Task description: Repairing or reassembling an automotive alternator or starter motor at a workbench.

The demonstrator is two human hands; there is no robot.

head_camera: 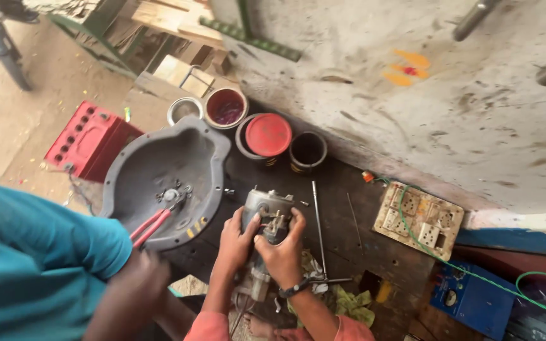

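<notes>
At the bottom, 2 orange sleeves lead up to the hands. A grey motor [266, 221] stands upright on the dark bench [349, 215] and is gripped from both sides, seemingly to keep it from tipping while its top is worked on. The left hand [235, 243] is wrapped round the motor's left flank, fingers curled closed against the casing and thumb up near the top. The right hand [282, 249], a black band at its wrist, is closed on the right flank, its fingertips pressed at the small metal fittings on top; whether a loose part is pinched there cannot be told.

A crumpled rag [342, 302] lies just right of the wrist, and a thin rod [318, 221] lies along the bench beside the motor.

To the left, a co-worker in a teal shirt [39, 259] is seen; red-handled pliers [153, 226] are held into a grey dished cover [159, 177], jaws at a fitting in its centre. That hand is blurred.

Further right lies a board of sockets [419, 220] with a green wire [475, 271] and a blue box [472, 300]. Beyond, 4 tins [266, 136] are lined against the pale wall [443, 95], and a red battery [86, 140] sits on the ground.
</notes>
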